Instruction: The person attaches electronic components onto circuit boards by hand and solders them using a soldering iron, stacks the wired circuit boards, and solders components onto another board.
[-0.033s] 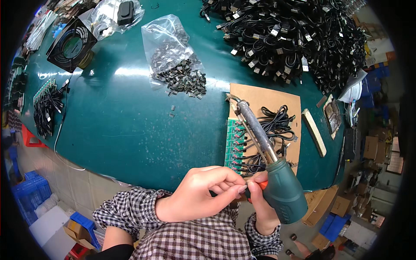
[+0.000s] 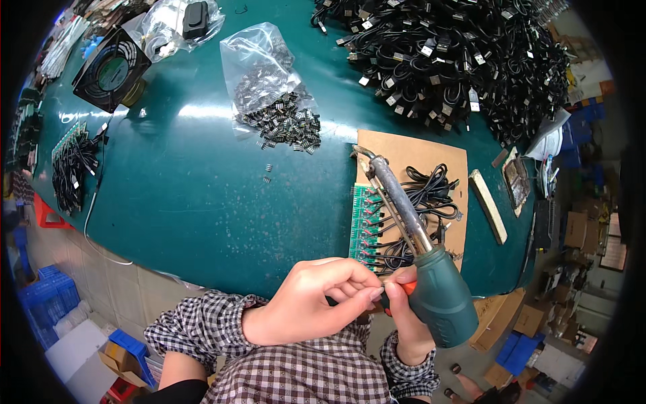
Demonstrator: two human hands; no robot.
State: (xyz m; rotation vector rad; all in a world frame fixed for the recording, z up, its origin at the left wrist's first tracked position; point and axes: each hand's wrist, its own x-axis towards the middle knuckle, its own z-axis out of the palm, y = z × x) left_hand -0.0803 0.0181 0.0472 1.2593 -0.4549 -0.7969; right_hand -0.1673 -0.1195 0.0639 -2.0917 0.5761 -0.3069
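Observation:
My right hand [image 2: 409, 328] is closed round a soldering iron [image 2: 444, 296] with a dark green handle; its metal barrel slants up and left over the work. An orange-red part [image 2: 408, 287] shows by my right thumb. My left hand [image 2: 303, 303] is closed in a pinch, its fingertips meeting those of the right hand beside the handle. Whatever small thing they pinch is too hidden to name. Beyond the hands, a green circuit board strip [image 2: 363, 219] lies at the left edge of a brown cardboard sheet [image 2: 431, 145]. Black cables [image 2: 431, 192] run from the strip over the cardboard.
A big heap of black USB cables [image 2: 431, 67] fills the far right. A clear bag [image 2: 259, 74] spills small black connectors [image 2: 289, 124] at the middle back. A fan [image 2: 111, 71] and more boards with cables [image 2: 74, 165] stand left. A pale bar [image 2: 488, 205] lies right of the cardboard.

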